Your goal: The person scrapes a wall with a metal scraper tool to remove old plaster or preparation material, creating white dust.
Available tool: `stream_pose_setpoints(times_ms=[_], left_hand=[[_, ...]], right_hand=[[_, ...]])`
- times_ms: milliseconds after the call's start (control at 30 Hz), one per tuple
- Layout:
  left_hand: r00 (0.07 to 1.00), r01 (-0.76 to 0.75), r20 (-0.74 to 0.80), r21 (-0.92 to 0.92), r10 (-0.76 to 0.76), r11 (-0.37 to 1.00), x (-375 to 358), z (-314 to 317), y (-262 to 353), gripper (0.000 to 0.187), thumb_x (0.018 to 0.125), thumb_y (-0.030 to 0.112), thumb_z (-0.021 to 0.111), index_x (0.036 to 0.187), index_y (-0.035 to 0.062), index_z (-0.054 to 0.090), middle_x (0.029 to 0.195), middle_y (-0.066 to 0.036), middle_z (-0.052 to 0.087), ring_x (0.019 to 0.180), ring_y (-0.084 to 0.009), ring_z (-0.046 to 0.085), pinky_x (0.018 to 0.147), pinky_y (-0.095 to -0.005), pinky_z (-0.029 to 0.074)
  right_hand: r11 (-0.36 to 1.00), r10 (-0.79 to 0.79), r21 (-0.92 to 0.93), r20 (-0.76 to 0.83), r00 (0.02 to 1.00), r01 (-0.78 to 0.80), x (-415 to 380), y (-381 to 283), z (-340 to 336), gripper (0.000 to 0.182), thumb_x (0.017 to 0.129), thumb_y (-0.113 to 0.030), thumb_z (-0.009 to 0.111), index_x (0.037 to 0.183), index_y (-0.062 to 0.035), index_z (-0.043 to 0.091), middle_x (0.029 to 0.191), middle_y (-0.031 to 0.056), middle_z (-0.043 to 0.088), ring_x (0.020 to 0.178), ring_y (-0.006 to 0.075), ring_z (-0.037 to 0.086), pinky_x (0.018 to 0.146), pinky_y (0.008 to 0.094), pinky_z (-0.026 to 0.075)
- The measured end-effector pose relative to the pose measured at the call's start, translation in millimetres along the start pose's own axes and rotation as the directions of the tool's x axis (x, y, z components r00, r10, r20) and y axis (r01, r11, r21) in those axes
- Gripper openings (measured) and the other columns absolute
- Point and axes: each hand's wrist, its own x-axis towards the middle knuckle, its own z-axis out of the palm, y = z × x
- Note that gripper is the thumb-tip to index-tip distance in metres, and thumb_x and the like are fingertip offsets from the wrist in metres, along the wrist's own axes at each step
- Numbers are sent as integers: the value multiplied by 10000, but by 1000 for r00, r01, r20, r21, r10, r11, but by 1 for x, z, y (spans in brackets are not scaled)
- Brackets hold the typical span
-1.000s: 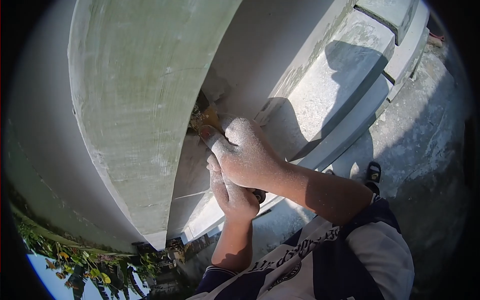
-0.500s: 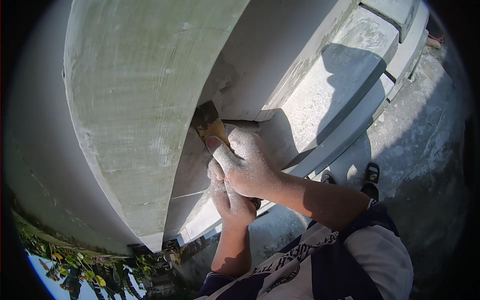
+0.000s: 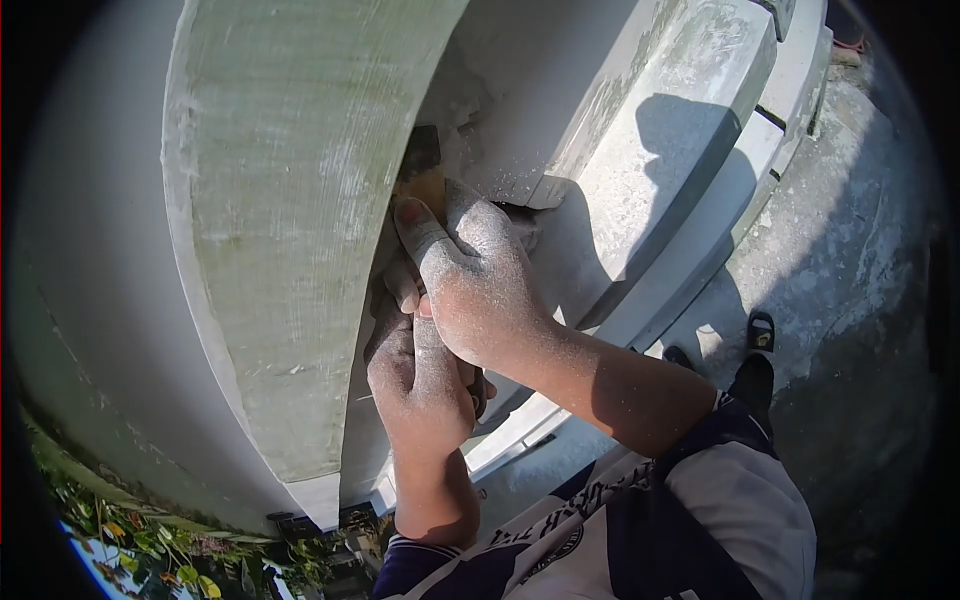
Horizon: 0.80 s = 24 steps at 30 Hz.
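Observation:
A scraper with a dusty tan blade and dark tip [image 3: 423,150] points up into the shaded recess beside the pale green curved panel [image 3: 290,230]. My right hand [image 3: 480,270], coated in white dust, is closed around it, with the thumb pressed on the blade. Below, my left hand [image 3: 415,380] is also closed, against the lower part of the scraper and touching the right hand. A dark rounded end, apparently the handle, shows by the left hand's fingers. The blade's tip lies against the rough plaster surface [image 3: 470,100] in the recess; exact contact is hard to see.
Stepped pale concrete ledges [image 3: 690,130] run along the right, crossed by a shadow. Beyond them lies a grey concrete floor [image 3: 820,240], where my sandalled foot [image 3: 761,332] stands. Green plants [image 3: 130,545] grow at the lower left.
Both hands and the scraper have moved upward along the recess. Fine white specks now show in the air beside the blade. The view has shifted slightly.

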Motion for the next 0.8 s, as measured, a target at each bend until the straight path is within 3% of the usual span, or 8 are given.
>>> stream_pose_setpoints(times_ms=[200, 233, 367, 500, 600, 633, 733, 800], left_hand=[[998, -56, -22, 48, 58, 997, 3, 5, 4, 377, 994, 254, 464, 685, 42, 503, 527, -15, 451, 380, -103, 464, 351, -250, 380], [999, -43, -13, 25, 43, 999, 1, 2, 5, 374, 992, 265, 477, 693, 44, 508, 531, -7, 443, 370, -95, 434, 351, -248, 366], [1000, 3, -22, 71, -1, 997, -14, -16, 4, 325, 993, 232, 484, 734, 43, 537, 535, 21, 423, 416, -54, 372, 391, -227, 300], [988, -152, -3, 73, 152, 986, -12, -9, 2, 328, 1004, 229, 470, 739, 49, 536, 541, 26, 423, 426, -54, 372, 399, -230, 291], [994, -60, 94, 70, 53, 996, -2, -24, -13, 337, 1019, 253, 475, 819, -2, 566, 555, 16, 485, 451, -48, 459, 385, -234, 377], [999, 23, 22, 31, -24, 999, -2, -21, -14, 342, 1021, 258, 479, 812, 0, 562, 556, 15, 488, 456, -50, 468, 393, -238, 383], [995, -44, 93, 20, 42, 999, -3, -29, -20, 332, 1020, 255, 485, 839, -5, 582, 566, 10, 501, 453, -57, 471, 407, -249, 396], [1000, -2, 16, 32, 1, 999, 0, -24, -19, 356, 1004, 254, 489, 728, 34, 532, 546, 9, 451, 432, -67, 419, 409, -252, 354]], right_hand=[[999, 23, -43, -51, 998, -25, 2, -10, 4, 143, 1011, -157, 500, 1038, -37, 574, 688, -16, 518, 513, 67, 444, 475, 225, 387], [998, 20, 63, -34, 999, -18, 3, -3, 4, 138, 1008, -153, 501, 1004, -35, 573, 698, -10, 530, 508, 69, 455, 471, 229, 387], [995, 15, 102, 21, 1000, -17, -8, 23, 14, 158, 997, -161, 514, 933, -33, 583, 706, 8, 554, 513, 76, 491, 455, 234, 390], [998, 65, 26, -6, 998, -65, -16, 2, 12, 182, 1000, -204, 514, 951, -41, 577, 703, 8, 536, 522, 71, 502, 463, 222, 404], [997, -41, -66, -107, 993, 34, -10, 16, 9, 193, 1002, -225, 512, 971, -46, 578, 717, 12, 548, 526, 69, 503, 465, 221, 407], [998, -60, -1, -69, 996, 60, -6, 20, 9, 183, 1002, -227, 518, 987, -52, 570, 717, 9, 545, 533, 67, 502, 477, 216, 413], [999, -43, 24, -49, 998, 45, -12, 23, 8, 174, 1006, -223, 518, 1000, -55, 564, 714, 7, 537, 540, 62, 491, 491, 207, 415], [996, -83, 33, -45, 996, 84, -4, 27, 10, 171, 1008, -217, 517, 982, -54, 561, 688, 0, 531, 530, 63, 460, 485, 220, 390]])
